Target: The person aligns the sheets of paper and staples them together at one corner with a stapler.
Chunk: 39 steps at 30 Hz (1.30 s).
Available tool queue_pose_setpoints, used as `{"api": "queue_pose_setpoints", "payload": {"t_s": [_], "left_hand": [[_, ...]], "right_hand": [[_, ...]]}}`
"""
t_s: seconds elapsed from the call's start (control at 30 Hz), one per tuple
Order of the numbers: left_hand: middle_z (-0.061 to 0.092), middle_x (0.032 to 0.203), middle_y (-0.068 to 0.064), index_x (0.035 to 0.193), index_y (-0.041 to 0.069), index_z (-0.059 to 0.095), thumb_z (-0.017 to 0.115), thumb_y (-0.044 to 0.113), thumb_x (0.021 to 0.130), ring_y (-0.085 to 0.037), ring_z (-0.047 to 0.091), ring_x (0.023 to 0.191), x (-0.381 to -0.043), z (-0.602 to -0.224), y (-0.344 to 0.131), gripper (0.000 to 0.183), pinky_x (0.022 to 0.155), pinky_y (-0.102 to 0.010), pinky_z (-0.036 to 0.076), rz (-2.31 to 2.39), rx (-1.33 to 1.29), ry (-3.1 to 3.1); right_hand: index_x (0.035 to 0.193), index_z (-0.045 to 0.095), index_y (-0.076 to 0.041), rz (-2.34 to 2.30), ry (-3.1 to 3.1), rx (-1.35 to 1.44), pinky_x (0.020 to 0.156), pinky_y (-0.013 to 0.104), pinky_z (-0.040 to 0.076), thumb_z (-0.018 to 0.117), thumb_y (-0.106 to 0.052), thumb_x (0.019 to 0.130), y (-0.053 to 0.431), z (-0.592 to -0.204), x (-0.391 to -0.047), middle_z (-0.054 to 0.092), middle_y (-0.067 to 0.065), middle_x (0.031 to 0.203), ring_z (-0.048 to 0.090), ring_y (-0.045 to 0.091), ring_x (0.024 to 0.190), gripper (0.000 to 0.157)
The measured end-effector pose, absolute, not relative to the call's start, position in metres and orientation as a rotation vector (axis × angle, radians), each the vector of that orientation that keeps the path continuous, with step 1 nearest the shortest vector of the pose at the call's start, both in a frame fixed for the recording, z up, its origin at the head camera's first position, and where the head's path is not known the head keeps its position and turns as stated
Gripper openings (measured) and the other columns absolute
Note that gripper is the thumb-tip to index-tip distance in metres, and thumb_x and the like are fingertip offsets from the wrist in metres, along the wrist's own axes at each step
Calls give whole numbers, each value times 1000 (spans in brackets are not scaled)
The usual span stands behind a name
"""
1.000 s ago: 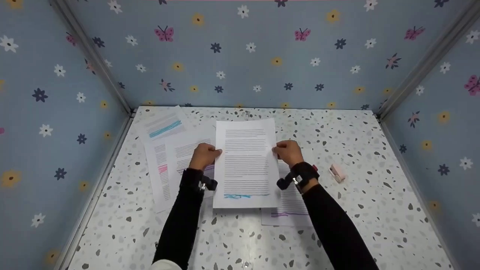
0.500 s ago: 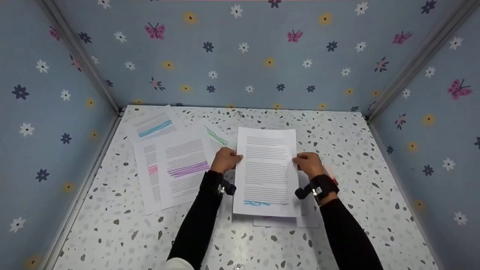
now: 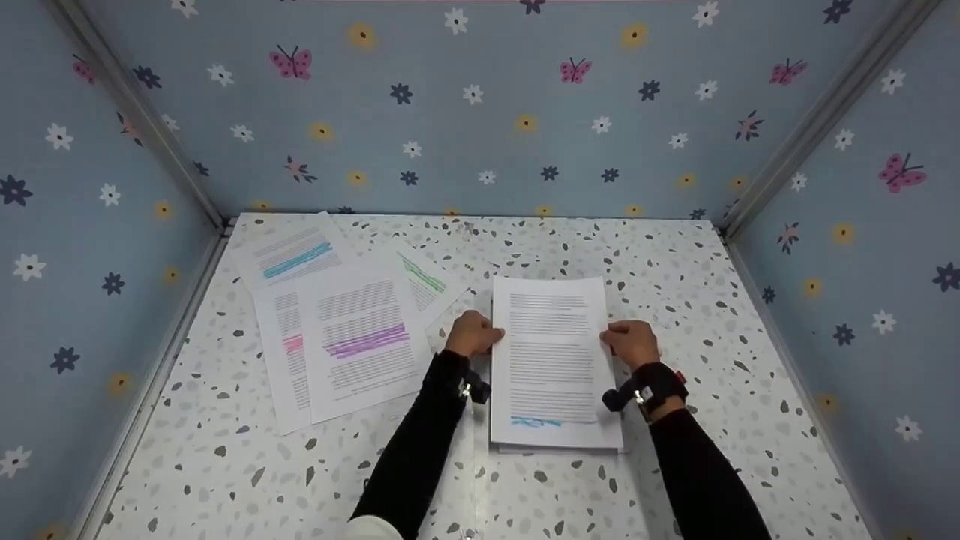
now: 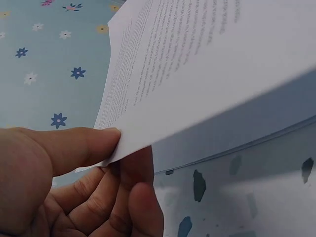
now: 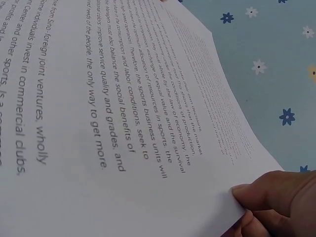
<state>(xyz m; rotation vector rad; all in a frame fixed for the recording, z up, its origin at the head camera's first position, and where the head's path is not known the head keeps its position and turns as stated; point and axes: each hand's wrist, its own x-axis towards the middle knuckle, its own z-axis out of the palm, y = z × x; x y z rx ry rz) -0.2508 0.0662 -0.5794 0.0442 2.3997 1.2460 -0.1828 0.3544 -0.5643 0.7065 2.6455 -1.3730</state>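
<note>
A printed sheet of paper [image 3: 553, 352] with blue highlighter marks near its bottom is held between both hands. My left hand [image 3: 474, 334] pinches its left edge, thumb on top and fingers beneath, as the left wrist view shows. On the opposite edge, my right hand [image 3: 632, 343] pinches it the same way. Other paper [image 4: 237, 140] lies below the held sheet, with a gap between them in the left wrist view. Most of that lower paper is hidden from above; a strip shows at the bottom edge.
To the left, several printed sheets overlap on the speckled table [image 3: 225, 480]: one with a purple-marked passage [image 3: 367, 341], others marked blue [image 3: 296, 259], pink [image 3: 292, 345] and green [image 3: 424, 274]. Patterned blue walls [image 3: 480, 112] stand behind and at both sides.
Both hands have carried the sheet rightward and lowered it over the paper on the right. The purple- and green-marked sheets at left are uncovered. The small pink object at right is now hidden.
</note>
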Motion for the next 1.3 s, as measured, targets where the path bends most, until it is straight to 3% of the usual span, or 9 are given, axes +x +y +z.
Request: {"api": "queue_pose_setpoints", "payload": {"t_s": [0.1,0.27,0.5,0.73,0.9,1.07,1.3], "left_hand": [[45,51,1,52,16,42,70,18,94,-14,44,49,-251,-584,73,51,50,-29,36,1201,36,2406],[42,50,2,51,15,41,71,18,92,-14,42,47,-250,-592,79,51,48,-28,35,1135,22,2430],[53,58,-1,61,12,54,72,18,91,-16,51,52,-247,-598,82,36,50,-28,40,1122,-30,2429],[57,67,-3,67,11,56,74,18,87,-19,54,60,-243,-595,82,28,55,-29,41,1075,24,2510],[54,62,-1,61,13,54,74,19,87,-17,52,58,-246,-598,82,34,54,-29,40,1061,61,2518],[60,54,0,63,10,64,74,19,90,-14,53,48,-247,-601,80,30,48,-27,40,1110,18,2430],[64,54,-1,66,8,68,77,18,89,-13,57,46,-243,-602,78,27,47,-27,41,1123,-18,2435]], "right_hand": [[131,63,7,-1342,2645,727,85,41,53,65,-15,95,358,-569,-182,66,25,124,68,31,99,42],[128,65,8,-1297,2661,732,85,41,53,65,-14,95,361,-578,-180,66,25,124,68,32,99,40],[128,65,7,-1230,2664,742,84,42,52,65,-16,95,361,-587,-180,66,25,126,66,33,101,41],[131,64,7,-1223,2637,754,86,44,51,65,-17,95,363,-590,-182,64,25,129,64,34,103,43],[129,66,4,-1212,2648,748,77,36,51,65,-18,95,365,-592,-184,66,23,126,65,29,96,41],[123,71,2,-1208,2688,726,61,28,48,66,-17,95,369,-594,-184,71,20,111,64,20,73,34],[123,70,3,-1198,2705,732,59,26,47,66,-17,93,367,-595,-182,71,19,111,62,17,71,37]]}}
